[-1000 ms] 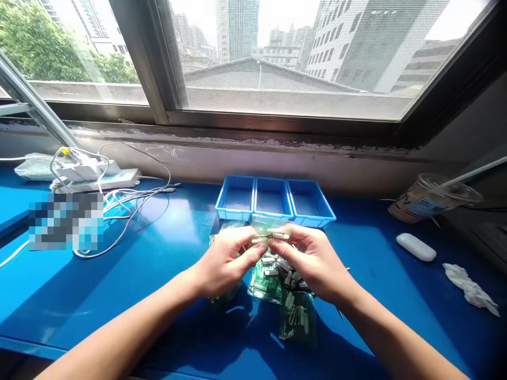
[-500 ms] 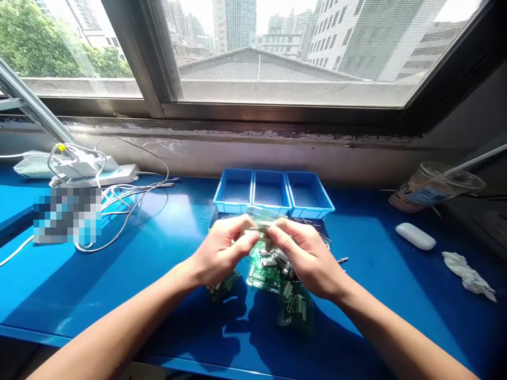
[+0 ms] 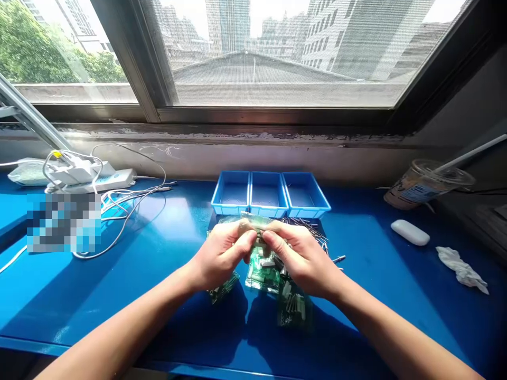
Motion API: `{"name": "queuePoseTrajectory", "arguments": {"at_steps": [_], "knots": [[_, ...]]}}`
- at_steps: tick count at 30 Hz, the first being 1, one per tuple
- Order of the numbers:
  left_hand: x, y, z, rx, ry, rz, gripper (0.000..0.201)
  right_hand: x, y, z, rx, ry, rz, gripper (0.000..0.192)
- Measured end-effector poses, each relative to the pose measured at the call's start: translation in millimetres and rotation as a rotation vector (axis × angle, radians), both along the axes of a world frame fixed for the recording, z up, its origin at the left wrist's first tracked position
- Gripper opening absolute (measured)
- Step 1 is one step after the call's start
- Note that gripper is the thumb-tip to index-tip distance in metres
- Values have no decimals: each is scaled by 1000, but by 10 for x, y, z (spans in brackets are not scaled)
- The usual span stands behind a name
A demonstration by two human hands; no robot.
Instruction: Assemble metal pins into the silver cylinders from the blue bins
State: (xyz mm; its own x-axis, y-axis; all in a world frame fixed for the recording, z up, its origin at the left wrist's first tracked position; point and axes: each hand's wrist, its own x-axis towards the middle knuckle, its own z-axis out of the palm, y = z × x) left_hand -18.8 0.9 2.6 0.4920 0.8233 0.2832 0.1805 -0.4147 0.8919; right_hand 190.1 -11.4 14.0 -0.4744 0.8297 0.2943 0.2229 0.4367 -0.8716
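My left hand (image 3: 224,256) and my right hand (image 3: 303,258) are close together, thumbs and fingers pinched on the upper edge of a clear, green-tinted plastic bag (image 3: 256,218). The fingers hide much of the part they grip. Just below them lies green bag film (image 3: 262,277) with small metal pieces in or on it; whether it is the same bag I cannot tell. Another green bag of metal parts (image 3: 295,309) lies nearer me, in shadow. Under my left wrist sits a further green bag (image 3: 224,287). Loose thin metal pins (image 3: 307,227) are scattered behind my right hand.
Three joined blue bins (image 3: 270,211) stand behind my hands. At the left are a white power strip (image 3: 111,181) and tangled white cables (image 3: 127,203). On the right are a plastic cup with a straw (image 3: 420,190), a white case (image 3: 410,233) and a crumpled tissue (image 3: 461,269).
My hands stay pinched together and have shifted only slightly. A thin strip that showed between my fingertips is now mostly covered. The whole view has moved a little.
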Motion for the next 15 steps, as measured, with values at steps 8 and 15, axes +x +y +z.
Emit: {"name": "queuePoseTrajectory", "arguments": {"at_steps": [8, 15], "knots": [[-140, 87, -34, 677, 216, 241, 17, 76, 73, -45, -238, 167, -161, 34], [-200, 135, -50, 818, 188, 187, 32, 180, 88, 97, -695, 491, 192, 55]]}}
